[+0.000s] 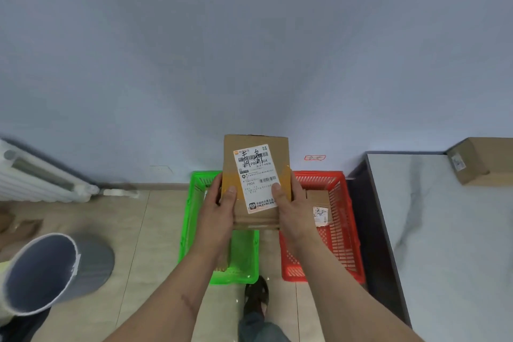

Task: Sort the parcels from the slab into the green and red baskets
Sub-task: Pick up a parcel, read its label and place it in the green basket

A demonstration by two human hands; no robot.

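Note:
A brown cardboard parcel (256,158) with a white shipping label is held up in front of me, above the gap between the two baskets. My left hand (219,209) grips its left edge, thumb on the front face. My right hand (293,209) grips its right edge, thumb on the label. The green basket (194,203) stands on the floor at the left, its inside mostly hidden by my arm. The red basket (341,230) stands at the right with a cardboard parcel (317,203) in it. Another parcel (477,161) lies on the white marble slab (444,230) at the far right.
A white radiator (39,175) hangs on the left wall. A grey bin (41,272) stands at the lower left on the tiled floor. My foot (256,297) shows between the baskets. The blue wall rises behind everything.

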